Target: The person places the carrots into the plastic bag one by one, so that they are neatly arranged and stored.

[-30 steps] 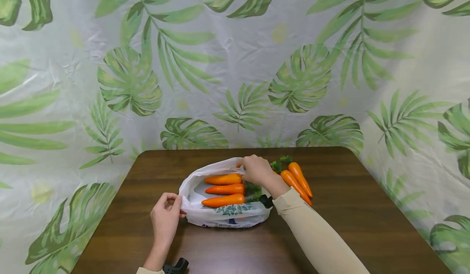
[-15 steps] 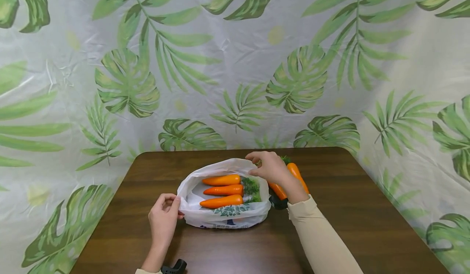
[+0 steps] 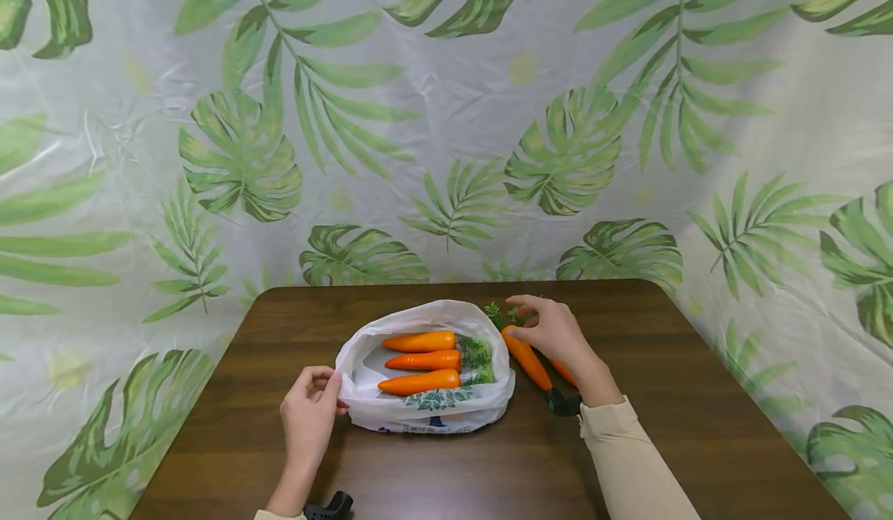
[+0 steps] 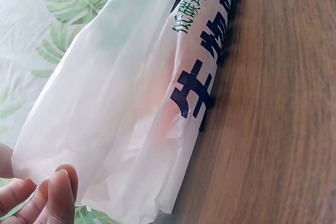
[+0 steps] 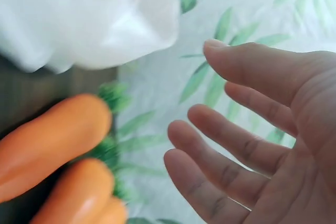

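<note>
A white plastic bag (image 3: 425, 419) with printed green leaves lies with its mouth spread. Inside are three orange carrots (image 3: 418, 382) with green leafy tops (image 3: 477, 361). My left hand (image 3: 310, 408) pinches the bag's left rim between thumb and fingers; in the left wrist view its fingertips (image 4: 62, 195) show at the edge of the plastic. My right hand (image 3: 554, 334) hovers over loose carrots beside the bag, partly covering them. The right wrist view shows this hand (image 5: 252, 140) with fingers spread and nothing held, apart from the nearest loose carrot (image 5: 58, 140).
Everything lies on a dark brown wooden table (image 3: 432, 477). A leaf-patterned sheet (image 3: 446, 117) hangs behind the table's far edge. Each wrist wears a black device, the left one (image 3: 331, 507) close to the table's near side.
My right hand has moved right, from above the carrots in the bag, past its right rim, to the loose carrots outside. The left hand stays on the bag's rim.
</note>
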Demonstrator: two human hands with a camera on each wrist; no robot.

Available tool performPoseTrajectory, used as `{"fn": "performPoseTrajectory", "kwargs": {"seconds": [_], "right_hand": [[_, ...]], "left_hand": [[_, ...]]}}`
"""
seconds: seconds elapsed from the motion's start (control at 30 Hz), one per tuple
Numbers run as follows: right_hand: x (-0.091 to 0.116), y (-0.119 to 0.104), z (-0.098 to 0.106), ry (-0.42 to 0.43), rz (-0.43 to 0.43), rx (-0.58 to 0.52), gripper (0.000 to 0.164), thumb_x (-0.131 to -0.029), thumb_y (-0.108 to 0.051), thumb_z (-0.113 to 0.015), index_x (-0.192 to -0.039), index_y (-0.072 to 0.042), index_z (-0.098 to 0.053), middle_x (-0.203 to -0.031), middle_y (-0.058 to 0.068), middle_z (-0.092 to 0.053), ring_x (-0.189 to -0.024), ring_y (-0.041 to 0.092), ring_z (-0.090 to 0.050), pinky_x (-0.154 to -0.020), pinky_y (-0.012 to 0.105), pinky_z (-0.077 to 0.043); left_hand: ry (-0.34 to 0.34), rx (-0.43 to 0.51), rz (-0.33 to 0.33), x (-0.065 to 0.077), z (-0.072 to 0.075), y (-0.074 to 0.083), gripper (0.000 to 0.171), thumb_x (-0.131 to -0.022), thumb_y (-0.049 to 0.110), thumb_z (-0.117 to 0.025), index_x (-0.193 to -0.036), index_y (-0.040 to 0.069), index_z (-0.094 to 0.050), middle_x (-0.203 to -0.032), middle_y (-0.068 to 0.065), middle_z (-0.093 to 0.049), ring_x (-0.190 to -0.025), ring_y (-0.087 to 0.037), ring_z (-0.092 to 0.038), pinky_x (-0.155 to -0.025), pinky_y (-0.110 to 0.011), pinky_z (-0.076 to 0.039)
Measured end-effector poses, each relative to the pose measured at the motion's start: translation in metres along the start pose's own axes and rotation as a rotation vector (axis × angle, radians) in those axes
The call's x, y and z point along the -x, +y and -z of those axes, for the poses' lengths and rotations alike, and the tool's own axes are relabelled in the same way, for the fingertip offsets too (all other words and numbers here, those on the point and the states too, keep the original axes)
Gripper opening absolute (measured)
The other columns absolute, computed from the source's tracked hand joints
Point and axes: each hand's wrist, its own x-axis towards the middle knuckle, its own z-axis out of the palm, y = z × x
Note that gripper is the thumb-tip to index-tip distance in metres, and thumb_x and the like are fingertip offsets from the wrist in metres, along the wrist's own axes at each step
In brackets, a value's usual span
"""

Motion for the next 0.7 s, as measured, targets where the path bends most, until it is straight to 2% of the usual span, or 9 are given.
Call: {"fn": "performPoseTrajectory", "kwargs": {"seconds": [0.2,0.37,0.7], "right_hand": [[0.017,0.028,-0.012,0.028,-0.034,0.005,0.056,-0.086,-0.018,-0.082,-0.138,-0.021,-0.061,-0.117,0.013,-0.067,-0.093,0.026,-0.069,-0.073,0.041,-0.061],[0.028,0.044,-0.023,0.047,-0.055,0.046,0.059,-0.084,-0.017,-0.083,-0.138,-0.016,-0.061,-0.117,0.015,-0.068,-0.094,0.030,-0.070,-0.073,0.043,-0.061],[0.040,0.058,-0.038,0.091,-0.062,0.285,0.067,-0.075,-0.024,-0.090,-0.136,-0.018,-0.063,-0.101,0.003,-0.071,-0.085,0.025,-0.065,-0.063,0.052,-0.054]], "left_hand": [[-0.003,-0.023,0.015,-0.001,0.001,-0.006,0.008,-0.093,0.010,-0.073,-0.096,0.005,-0.067,-0.079,-0.015,-0.065,-0.050,-0.022,-0.064,-0.048,-0.037,-0.060],[-0.001,-0.034,0.030,0.000,0.001,-0.009,0.008,-0.093,0.010,-0.073,-0.096,0.005,-0.067,-0.080,-0.015,-0.065,-0.050,-0.023,-0.065,-0.047,-0.034,-0.059],[-0.006,-0.022,0.027,-0.001,-0.001,-0.006,0.007,-0.092,0.008,-0.073,-0.095,0.006,-0.067,-0.080,-0.014,-0.067,-0.049,-0.021,-0.064,-0.046,-0.034,-0.059]]}}
